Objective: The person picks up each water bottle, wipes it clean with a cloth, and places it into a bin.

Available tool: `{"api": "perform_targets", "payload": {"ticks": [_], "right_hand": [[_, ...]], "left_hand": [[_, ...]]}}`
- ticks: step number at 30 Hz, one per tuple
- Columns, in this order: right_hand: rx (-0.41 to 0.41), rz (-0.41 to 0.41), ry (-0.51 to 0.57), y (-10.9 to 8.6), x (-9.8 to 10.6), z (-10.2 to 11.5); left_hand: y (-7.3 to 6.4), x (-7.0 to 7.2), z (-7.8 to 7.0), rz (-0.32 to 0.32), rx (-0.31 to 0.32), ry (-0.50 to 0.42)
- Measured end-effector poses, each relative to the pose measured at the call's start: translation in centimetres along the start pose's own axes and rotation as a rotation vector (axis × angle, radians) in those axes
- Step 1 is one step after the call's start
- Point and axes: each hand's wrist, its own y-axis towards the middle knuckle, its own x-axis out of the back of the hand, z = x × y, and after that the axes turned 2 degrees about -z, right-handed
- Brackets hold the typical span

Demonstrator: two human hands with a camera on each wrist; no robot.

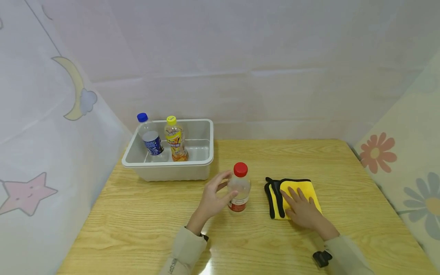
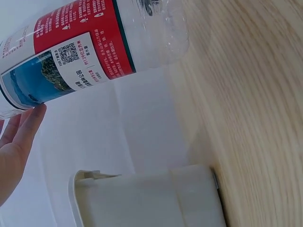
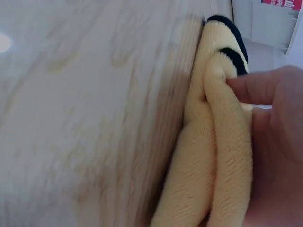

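Observation:
A clear plastic bottle [image 1: 239,187] with a red cap and a red-and-white label stands upright on the table. My left hand [image 1: 214,194] is at its left side, thumb in front and fingers toward the back, with a gap at the palm. In the left wrist view a fingertip of the left hand [image 2: 19,142] is at the edge of the bottle's label [image 2: 71,56]; firm contact cannot be made out. My right hand [image 1: 304,209] rests with spread fingers on a folded yellow cloth [image 1: 306,186] with black edging. The right wrist view shows the cloth's thick folds [image 3: 203,156] beside the thumb.
A light grey plastic bin [image 1: 175,172] stands at the back left of the wooden table [image 1: 137,229]. Inside it are a blue-capped bottle [image 1: 152,142] and a yellow-capped bottle [image 1: 176,141]. Pale printed sheets [image 1: 240,103] hang behind and beside the table.

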Motion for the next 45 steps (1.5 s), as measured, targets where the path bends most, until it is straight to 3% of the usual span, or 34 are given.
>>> {"api": "perform_targets", "payload": {"ticks": [4, 6, 10, 14, 18, 29, 34, 45], "right_hand": [[-0.028, 0.08, 0.064, 0.1, -0.1, -0.2], [-0.02, 0.081, 0.092, 0.2, 0.1, -0.2], [0.052, 0.027, 0.147, 0.4, 1.0, 0.0], [0.133, -0.04, 0.229, 1.0, 2.0, 1.0], [0.161, -0.11, 0.331, 2.0, 2.5, 2.5], [0.073, -0.131, 0.74, 6.6, 2.3, 7.0], [0.03, -0.092, 0.844, 8.5, 2.1, 8.4], [-0.002, 0.062, 1.22, 12.6, 2.1, 11.4]], "left_hand": [[-0.4, 0.4, 0.8, -0.015, 0.008, -0.006], [-0.7, 0.6, 1.5, -0.023, 0.006, -0.006], [-1.2, 1.3, 2.2, -0.047, -0.03, -0.01], [-1.6, 2.3, 2.0, -0.071, -0.108, -0.013], [-1.8, 3.2, 1.7, -0.088, -0.177, 0.009], [-2.5, 6.2, 1.3, -0.174, -0.244, 0.082], [-2.9, 6.9, 1.2, -0.196, -0.242, 0.088], [-3.2, 8.5, 0.6, -0.225, -0.29, 0.124]]}}
